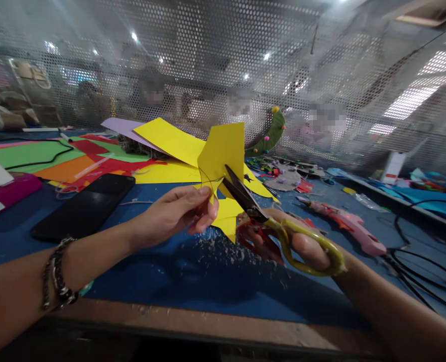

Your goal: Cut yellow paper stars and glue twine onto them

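Note:
My left hand (178,213) pinches a yellow paper cut-out (223,151) and holds it upright above the blue table (170,271). My right hand (302,246) grips scissors (268,221) with yellow-green and red handles. Their dark blades point up and left into the yellow paper, near a pencil line drawn on it. A beaded bracelet (57,276) sits on my left wrist. Small pale scraps (223,246) lie scattered on the table below the paper.
A black phone (85,206) lies at the left. Coloured paper sheets (76,161) spread behind it, with yellow sheets (170,141) in the middle. A pink glue gun (343,223) and black cables (422,271) lie at the right. A perforated metal screen (223,65) stands at the back.

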{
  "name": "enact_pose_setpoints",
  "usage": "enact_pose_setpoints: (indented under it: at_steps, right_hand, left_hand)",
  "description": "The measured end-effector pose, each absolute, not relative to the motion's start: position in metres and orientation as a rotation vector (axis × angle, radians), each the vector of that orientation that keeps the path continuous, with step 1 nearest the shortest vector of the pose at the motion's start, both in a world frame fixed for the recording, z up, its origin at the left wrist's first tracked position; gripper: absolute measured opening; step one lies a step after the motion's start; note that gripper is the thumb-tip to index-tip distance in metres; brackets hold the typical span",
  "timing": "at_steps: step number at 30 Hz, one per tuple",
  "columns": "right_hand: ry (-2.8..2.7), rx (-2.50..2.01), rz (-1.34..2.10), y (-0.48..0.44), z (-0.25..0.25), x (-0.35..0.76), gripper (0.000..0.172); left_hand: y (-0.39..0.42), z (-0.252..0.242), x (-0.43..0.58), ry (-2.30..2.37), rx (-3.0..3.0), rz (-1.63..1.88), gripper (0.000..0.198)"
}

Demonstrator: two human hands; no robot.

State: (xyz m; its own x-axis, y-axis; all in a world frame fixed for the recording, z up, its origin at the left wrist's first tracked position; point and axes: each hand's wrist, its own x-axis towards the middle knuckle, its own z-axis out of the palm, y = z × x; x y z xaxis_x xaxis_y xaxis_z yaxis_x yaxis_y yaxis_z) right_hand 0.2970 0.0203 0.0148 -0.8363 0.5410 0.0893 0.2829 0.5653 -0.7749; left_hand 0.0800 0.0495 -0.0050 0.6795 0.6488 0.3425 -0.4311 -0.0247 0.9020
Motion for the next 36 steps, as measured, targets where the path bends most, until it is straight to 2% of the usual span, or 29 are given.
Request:
enact_pose_setpoints:
  at_steps: [6, 12, 17, 23, 29, 36]
  right_hand:
    - [-2.384, -0.709, 0.964, 0.017, 0.019, 0.291, 0.042]
    - [-2.406, -0.879, 0.788, 0.016, 0.019, 0.288, 0.052]
    - [-2.441, -0.936, 0.575, 0.014, 0.023, 0.286, 0.049]
    - [-2.479, -0.919, 0.665, 0.018, 0.023, 0.288, 0.054]
    - [-2.571, -0.900, 0.321, 0.023, 0.024, 0.287, 0.053]
    - [-2.547, -0.929, 0.514, 0.022, 0.025, 0.288, 0.054]
  left_hand:
    - [0.051, -0.005, 0.080, 0.203, 1.377, 0.874, 0.030]
    - [0.050, -0.006, 0.079, 0.237, 1.425, 0.896, 0.031]
    - [0.051, -0.005, 0.080, 0.256, 1.365, 0.919, 0.032]
    - [0.051, -0.004, 0.081, 0.308, 1.338, 0.977, 0.029]
    - [0.052, -0.005, 0.080, 0.274, 1.373, 0.942, 0.029]
    - [0.051, -0.006, 0.078, 0.257, 1.377, 0.861, 0.030]
